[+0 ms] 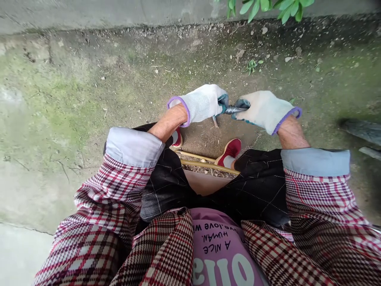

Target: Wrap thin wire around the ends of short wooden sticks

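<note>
Working remotely, I am pinching the silvery bundle (231,110) at upper centre with both left hand (208,103) and right hand (262,109), its visible length running crosswise between them.

Mossy dirt gnd (68,103) has sm. pebbles (264,30), twigs (63,168) & 2 red shoes (232,149) on it.

A plain grey wall (104,14) runs along the far side, with green leaves (287,8) hanging in front of it. The bare ground (143,103) is brownish, with patches of green moss (68,103), scattered pale stones (288,59), dry twigs (61,169) and a small weed (252,66). At the near left, a crack borders a paler slab (20,254). Soft, even daylight covers everything; the right edge is blurred and darker.
</note>
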`<state>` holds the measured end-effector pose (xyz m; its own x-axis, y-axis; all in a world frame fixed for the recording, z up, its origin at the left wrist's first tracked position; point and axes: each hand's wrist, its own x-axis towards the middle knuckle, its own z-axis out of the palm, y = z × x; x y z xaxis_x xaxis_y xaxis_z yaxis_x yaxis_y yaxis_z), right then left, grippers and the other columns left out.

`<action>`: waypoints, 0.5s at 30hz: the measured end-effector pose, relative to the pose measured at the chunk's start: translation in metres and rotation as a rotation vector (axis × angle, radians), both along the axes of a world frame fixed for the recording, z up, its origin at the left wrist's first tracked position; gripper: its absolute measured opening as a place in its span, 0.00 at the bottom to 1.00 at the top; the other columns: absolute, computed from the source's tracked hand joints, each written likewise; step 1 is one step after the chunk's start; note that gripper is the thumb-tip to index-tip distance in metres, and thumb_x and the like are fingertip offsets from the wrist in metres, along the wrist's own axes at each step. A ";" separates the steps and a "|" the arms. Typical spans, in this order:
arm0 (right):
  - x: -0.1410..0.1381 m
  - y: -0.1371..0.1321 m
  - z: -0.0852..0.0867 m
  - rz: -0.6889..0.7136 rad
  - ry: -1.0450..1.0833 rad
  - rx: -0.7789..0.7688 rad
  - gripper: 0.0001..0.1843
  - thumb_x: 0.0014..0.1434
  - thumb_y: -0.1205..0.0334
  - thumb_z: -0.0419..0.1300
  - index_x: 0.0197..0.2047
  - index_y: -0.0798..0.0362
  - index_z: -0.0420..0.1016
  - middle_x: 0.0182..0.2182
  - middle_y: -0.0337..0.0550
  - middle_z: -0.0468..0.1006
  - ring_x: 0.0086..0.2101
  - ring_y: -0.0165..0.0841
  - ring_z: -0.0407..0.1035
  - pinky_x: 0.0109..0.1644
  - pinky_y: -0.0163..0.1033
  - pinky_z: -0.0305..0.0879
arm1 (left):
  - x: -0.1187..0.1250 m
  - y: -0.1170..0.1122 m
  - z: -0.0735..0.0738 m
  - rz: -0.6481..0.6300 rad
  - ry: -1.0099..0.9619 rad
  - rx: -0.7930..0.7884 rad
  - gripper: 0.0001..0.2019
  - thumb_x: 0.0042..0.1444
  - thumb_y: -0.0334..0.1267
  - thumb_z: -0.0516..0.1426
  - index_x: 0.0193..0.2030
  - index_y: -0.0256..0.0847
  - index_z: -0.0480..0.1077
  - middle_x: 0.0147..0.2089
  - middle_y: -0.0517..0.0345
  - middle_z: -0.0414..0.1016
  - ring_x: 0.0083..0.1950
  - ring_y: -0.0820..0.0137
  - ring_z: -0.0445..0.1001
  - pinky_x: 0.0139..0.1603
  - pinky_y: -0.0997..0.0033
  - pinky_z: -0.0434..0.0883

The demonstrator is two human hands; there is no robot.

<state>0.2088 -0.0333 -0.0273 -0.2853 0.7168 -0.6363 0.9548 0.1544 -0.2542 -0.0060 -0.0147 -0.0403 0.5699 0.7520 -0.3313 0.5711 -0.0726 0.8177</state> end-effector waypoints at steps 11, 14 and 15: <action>0.003 0.006 0.004 -0.047 -0.082 0.071 0.13 0.58 0.50 0.61 0.38 0.51 0.73 0.40 0.58 0.81 0.39 0.48 0.71 0.43 0.51 0.63 | 0.002 -0.003 0.015 -0.090 0.128 0.102 0.05 0.56 0.32 0.60 0.34 0.40 0.78 0.28 0.63 0.78 0.38 0.68 0.70 0.45 0.63 0.69; 0.000 0.001 0.013 -0.331 0.201 0.124 0.11 0.56 0.53 0.63 0.37 0.51 0.74 0.36 0.51 0.80 0.34 0.40 0.69 0.39 0.47 0.66 | 0.003 -0.003 0.011 -0.057 -0.021 0.061 0.05 0.55 0.30 0.59 0.32 0.42 0.77 0.27 0.64 0.77 0.33 0.71 0.66 0.40 0.65 0.69; 0.000 -0.002 0.016 -0.465 0.369 0.117 0.10 0.55 0.54 0.64 0.37 0.51 0.74 0.35 0.49 0.79 0.32 0.37 0.68 0.36 0.45 0.66 | 0.002 -0.003 0.010 -0.049 -0.094 0.026 0.06 0.55 0.29 0.59 0.33 0.42 0.77 0.29 0.63 0.78 0.32 0.72 0.66 0.38 0.65 0.69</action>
